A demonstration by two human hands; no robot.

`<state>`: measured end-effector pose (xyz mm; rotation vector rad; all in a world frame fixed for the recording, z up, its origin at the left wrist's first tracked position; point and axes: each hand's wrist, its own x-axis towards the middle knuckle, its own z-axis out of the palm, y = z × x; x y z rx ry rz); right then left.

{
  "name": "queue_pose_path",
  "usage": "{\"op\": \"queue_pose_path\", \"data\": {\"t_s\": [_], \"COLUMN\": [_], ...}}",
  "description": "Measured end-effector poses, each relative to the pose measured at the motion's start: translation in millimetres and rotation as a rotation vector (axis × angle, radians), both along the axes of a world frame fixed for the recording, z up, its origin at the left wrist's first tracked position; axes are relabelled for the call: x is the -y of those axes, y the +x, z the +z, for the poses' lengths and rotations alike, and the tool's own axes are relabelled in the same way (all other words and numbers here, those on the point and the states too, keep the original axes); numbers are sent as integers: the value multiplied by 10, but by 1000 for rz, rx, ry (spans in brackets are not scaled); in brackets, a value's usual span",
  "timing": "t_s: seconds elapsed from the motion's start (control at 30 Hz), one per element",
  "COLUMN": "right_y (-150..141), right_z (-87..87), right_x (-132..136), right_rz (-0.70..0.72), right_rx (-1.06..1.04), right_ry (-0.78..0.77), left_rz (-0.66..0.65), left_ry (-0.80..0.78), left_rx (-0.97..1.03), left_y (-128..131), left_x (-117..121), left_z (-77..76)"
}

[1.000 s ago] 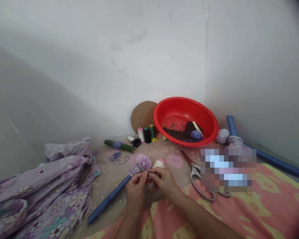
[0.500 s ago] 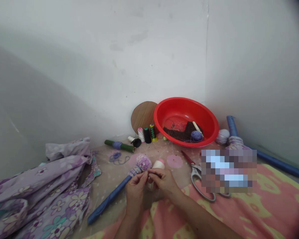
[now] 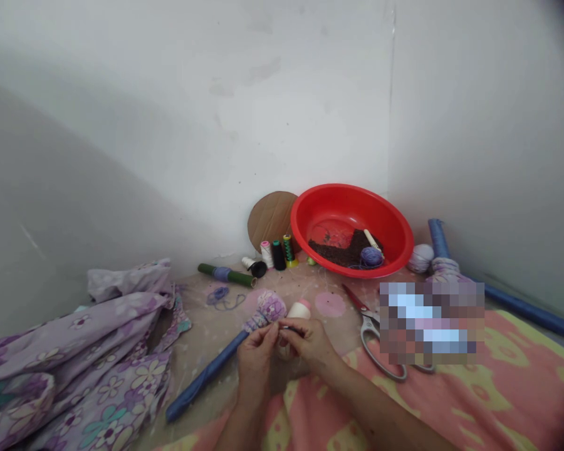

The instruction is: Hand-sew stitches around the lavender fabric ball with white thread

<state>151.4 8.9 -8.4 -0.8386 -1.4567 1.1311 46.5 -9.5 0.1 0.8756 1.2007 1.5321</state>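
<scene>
In the head view, the person's two hands sit low and near the middle, close together with the fingertips almost meeting. The left hand [image 3: 256, 358] is pinched shut at the fingertips, though what it grips is too small to tell. The right hand [image 3: 310, 344] pinches a thin dark sliver [image 3: 290, 327], perhaps a needle. Just beyond them stands a white thread spool [image 3: 301, 309] with a pink top, partly hidden by the hands. To its left, a lilac floral cloth ball [image 3: 270, 307] is bound onto the end of a blue rod [image 3: 202, 376], which runs towards the near left.

A translucent dotted sheet [image 3: 192, 338] lies under these things, with a pink and yellow blanket [image 3: 404, 401] on the near right and crumpled lilac floral fabric [image 3: 75, 369] on the left. Steel scissors [image 3: 373, 335] with red blades lie to the right of the hands, partly under a pixelated patch [image 3: 432, 322]. At the far side, a red plastic basin [image 3: 352, 197] holds dark granules [image 3: 338, 254] and a purple yarn ball [image 3: 371, 255]. To its left are three thread spools [image 3: 278, 255], a round of cardboard [image 3: 270, 219] and a green tube [image 3: 225, 274].
</scene>
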Motion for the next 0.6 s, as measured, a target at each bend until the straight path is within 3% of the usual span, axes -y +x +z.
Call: {"op": "queue_pose_path", "data": {"t_s": [0.17, 0.4, 0.6], "right_y": [10, 1, -29], "right_z": [-26, -4, -21], "right_x": [-8, 14, 27], "right_rz": [65, 141, 147], "right_rx": [2, -57, -105], "right_ry": [54, -77, -152], "left_rz": [-50, -145, -137], "left_ry": [-36, -75, -47], "left_rx": [69, 99, 91], "left_y": [-7, -51, -49], "left_x": [-11, -46, -45], "left_z": [-11, -87, -101]}}
